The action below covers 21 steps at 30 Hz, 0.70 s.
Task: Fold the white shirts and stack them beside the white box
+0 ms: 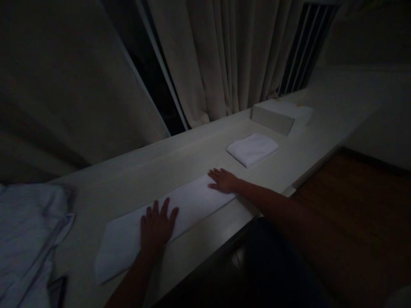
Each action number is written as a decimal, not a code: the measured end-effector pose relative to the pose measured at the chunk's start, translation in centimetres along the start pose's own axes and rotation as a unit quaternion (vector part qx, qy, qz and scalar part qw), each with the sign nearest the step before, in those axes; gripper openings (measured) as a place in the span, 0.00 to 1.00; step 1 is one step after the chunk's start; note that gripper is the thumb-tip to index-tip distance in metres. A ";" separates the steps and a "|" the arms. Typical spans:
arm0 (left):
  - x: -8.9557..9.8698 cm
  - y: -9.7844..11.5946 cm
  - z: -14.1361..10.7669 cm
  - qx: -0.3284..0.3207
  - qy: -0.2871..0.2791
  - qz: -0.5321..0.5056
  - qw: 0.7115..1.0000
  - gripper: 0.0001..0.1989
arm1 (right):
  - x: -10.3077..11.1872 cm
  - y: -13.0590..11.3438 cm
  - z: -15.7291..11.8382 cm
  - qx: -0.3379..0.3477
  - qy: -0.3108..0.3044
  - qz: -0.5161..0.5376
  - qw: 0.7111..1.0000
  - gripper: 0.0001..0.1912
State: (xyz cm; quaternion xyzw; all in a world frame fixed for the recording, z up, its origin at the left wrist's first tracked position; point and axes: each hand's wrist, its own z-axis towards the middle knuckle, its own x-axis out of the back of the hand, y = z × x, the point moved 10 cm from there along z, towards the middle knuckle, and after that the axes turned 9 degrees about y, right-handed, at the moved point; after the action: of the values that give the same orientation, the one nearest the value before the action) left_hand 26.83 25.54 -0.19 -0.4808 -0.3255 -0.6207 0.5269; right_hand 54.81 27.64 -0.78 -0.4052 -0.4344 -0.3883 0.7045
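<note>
A white cloth, folded into a long flat strip, lies along the front part of the pale table. My left hand rests on it left of its middle, fingers spread and palm down. On the strip's right end lies my right hand, flat with the fingers apart. Neither hand grips anything. Beyond my right hand is a second white cloth, folded into a compact flat bundle and apart from the strip.
At the left is a heap of light grey-looking cloth, with a dark flat object at its lower edge. A white box stands farther right. Curtains hang behind the table. The table's front edge runs diagonally.
</note>
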 end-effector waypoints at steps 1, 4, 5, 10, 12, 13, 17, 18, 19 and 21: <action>0.0 0.0 0.0 0.001 -0.001 -0.001 1.000 0.36 | 0.4 1.2 -0.1 -0.013 0.007 -0.008 1.000 0.39; 0.0 0.0 0.0 0.004 -0.001 -0.003 1.000 0.36 | 0.7 2.9 -0.3 -0.038 0.020 -0.020 0.999 0.38; -0.1 -0.1 0.0 0.006 -0.002 -0.005 1.000 0.37 | 0.6 3.0 -0.3 -0.041 0.022 -0.022 0.999 0.39; -0.2 -0.2 0.0 0.020 -0.011 -0.018 1.000 0.36 | 0.4 2.6 -0.2 -0.036 0.018 -0.037 0.999 0.40; -0.2 -0.3 0.1 0.024 -0.013 -0.019 0.999 0.36 | 0.5 2.5 -0.3 -0.034 0.021 -0.040 0.998 0.39; -0.2 -0.3 0.1 0.023 -0.012 -0.018 0.999 0.36 | 0.6 2.5 -0.3 -0.035 0.023 -0.040 0.998 0.39; 0.2 -0.2 0.0 0.009 0.002 -0.015 1.000 0.36 | 1.0 2.5 -0.5 -0.044 0.033 -0.034 0.998 0.38; 0.2 -0.1 -0.1 0.008 0.005 -0.016 1.000 0.36 | 1.1 2.5 -0.5 -0.047 0.034 -0.031 0.998 0.38; 0.2 0.0 -0.1 0.008 0.005 -0.017 1.000 0.36 | 1.1 2.5 -0.6 -0.050 0.034 -0.029 0.998 0.38; 0.1 0.2 0.1 0.010 0.003 -0.020 1.000 0.37 | 1.2 2.5 -0.6 -0.055 0.031 -0.027 0.998 0.37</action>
State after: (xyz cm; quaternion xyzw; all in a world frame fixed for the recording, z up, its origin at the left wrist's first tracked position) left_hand 27.03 25.54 -0.11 -0.4669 -0.3396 -0.6291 0.5205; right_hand 57.57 27.80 -0.42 -0.4196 -0.4010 -0.4428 0.6834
